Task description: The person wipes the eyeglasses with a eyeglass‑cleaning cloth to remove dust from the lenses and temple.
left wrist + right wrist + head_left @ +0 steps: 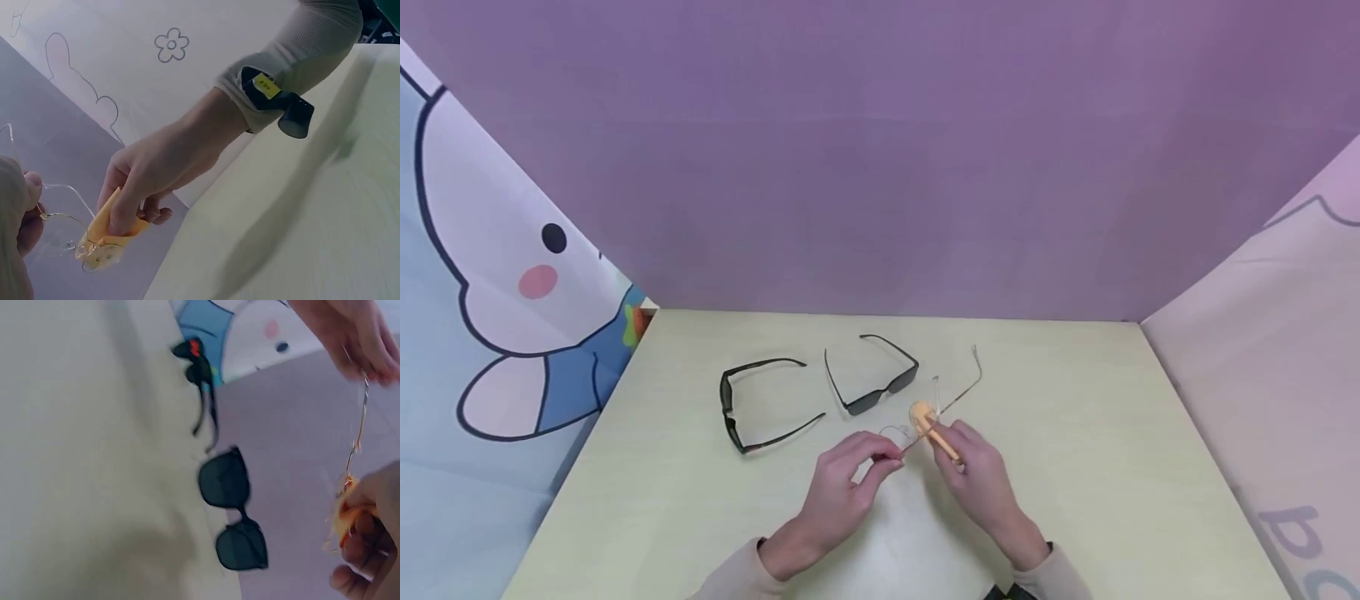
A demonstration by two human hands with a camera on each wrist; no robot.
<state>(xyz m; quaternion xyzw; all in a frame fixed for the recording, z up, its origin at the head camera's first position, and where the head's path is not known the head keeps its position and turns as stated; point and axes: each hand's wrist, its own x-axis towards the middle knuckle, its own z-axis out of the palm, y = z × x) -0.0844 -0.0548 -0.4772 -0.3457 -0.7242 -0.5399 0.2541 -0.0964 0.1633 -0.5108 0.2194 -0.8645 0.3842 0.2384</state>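
A pair of thin-framed clear eyeglasses (961, 396) is held up between both hands above the table. My left hand (846, 487) pinches one side of the frame between thumb and fingertips. On the other side, my right hand (981, 479) grips an orange cloth (103, 228) folded about a lens; in the left wrist view the thumb presses on it. Part of that lens is hidden by the cloth. In the right wrist view the thin frame (361, 425) runs from the left fingertips down to the cloth.
Black sunglasses (865, 402) lie on the table (1112, 467) just beyond the hands, temples unfolded. Farther left lies another dark pair (730, 417), also unfolded. A purple wall panel (880, 208) rises at the table's back, with printed panels at both sides.
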